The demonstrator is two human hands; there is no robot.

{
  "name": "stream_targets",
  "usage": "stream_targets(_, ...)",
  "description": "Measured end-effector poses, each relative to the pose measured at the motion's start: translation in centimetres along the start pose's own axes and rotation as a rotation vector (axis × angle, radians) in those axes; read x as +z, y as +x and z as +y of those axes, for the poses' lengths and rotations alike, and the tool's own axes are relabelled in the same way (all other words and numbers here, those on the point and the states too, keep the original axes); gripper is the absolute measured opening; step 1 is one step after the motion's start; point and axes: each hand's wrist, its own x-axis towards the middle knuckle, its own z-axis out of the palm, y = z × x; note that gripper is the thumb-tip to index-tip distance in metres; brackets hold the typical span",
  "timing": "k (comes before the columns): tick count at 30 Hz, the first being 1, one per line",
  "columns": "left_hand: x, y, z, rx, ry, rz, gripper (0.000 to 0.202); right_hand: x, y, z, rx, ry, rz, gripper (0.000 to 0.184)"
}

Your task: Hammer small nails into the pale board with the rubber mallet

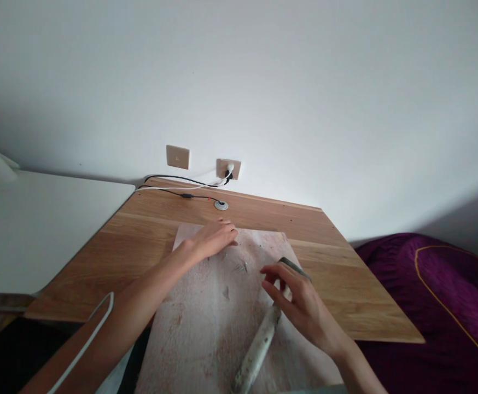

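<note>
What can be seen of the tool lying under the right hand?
The tool is long, with a pale, worn, whitish-stained handle that looks like wood and a dark, flat metal end showing beyond the fingers. It lies flat and slantwise on the pale board, handle toward the camera, metal end pointing away and right. The right hand rests over its middle with fingers loosely curled, hiding that part; whether it is gripped cannot be told. The left hand is apart from it.
</note>
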Motion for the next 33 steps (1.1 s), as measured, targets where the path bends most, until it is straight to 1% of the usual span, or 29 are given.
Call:
stream_targets(5, -0.3, 0.2, 0.6, -0.054, 0.048, 0.000, 0.017, 0.5, -2.4, 0.7, 0.023, 0.020, 0.050, 0.025)
stream_targets(9, -0.6, 0.7, 0.7, -0.148, 0.009, -0.015, 0.020, 1.0, -3.4, 1.1, 0.062, 0.048, 0.056, 0.028)
stream_targets(12, -1.1, 0.9, 0.7, -0.203, -0.048, 0.002, 0.025, 1.2, -4.0, 1.4, 0.095, 0.062, 0.047, 0.031)
stream_targets(15, -1.9, 0.3, 1.1, -0.171, -0.149, 0.012, 0.029, 1.3, -4.6, 1.7, 0.128, 0.063, 0.086, 0.032)
stream_targets(18, -2.8, -1.0, 1.6, -0.100, -0.246, -0.045, 0.032, 1.4, -5.2, 2.1, 0.151, 0.071, 0.171, 0.028)
stream_targets(20, -3.3, -2.1, 1.8, -0.091, -0.295, -0.083, 0.034, 1.5, -5.6, 2.4, 0.156, 0.071, 0.229, 0.027)
stream_targets(21, -3.5, -2.6, 1.8, -0.103, -0.317, -0.081, 0.033, 1.5, -5.7, 2.6, 0.157, 0.066, 0.251, 0.027)
stream_targets(23, -3.7, -3.7, 1.4, -0.162, -0.358, -0.022, 0.032, 1.6, -6.1, 3.0, 0.164, 0.052, 0.289, 0.028)
stream_targets(26, -3.5, -5.3, 0.4, -0.265, -0.415, 0.116, 0.033, 1.7, -6.6, 3.8, 0.197, 0.048, 0.321, 0.032)
stream_targets(28, -2.9, -6.3, -0.2, -0.308, -0.457, 0.194, 0.035, 1.8, -7.0, 4.3, 0.221, 0.045, 0.329, 0.034)
stream_targets(29, -2.5, -6.8, -0.4, -0.325, -0.476, 0.235, 0.033, 1.9, -7.1, 4.4, 0.230, 0.041, 0.330, 0.035)
stream_targets(32, -1.1, -7.8, -0.7, -0.374, -0.524, 0.366, 0.016, 2.3, -7.3, 4.6, 0.257, 0.038, 0.341, 0.038)
stream_targets(33, -0.8, -8.1, -0.7, -0.390, -0.535, 0.403, 0.015, 2.4, -7.3, 4.6, 0.267, 0.043, 0.347, 0.038)
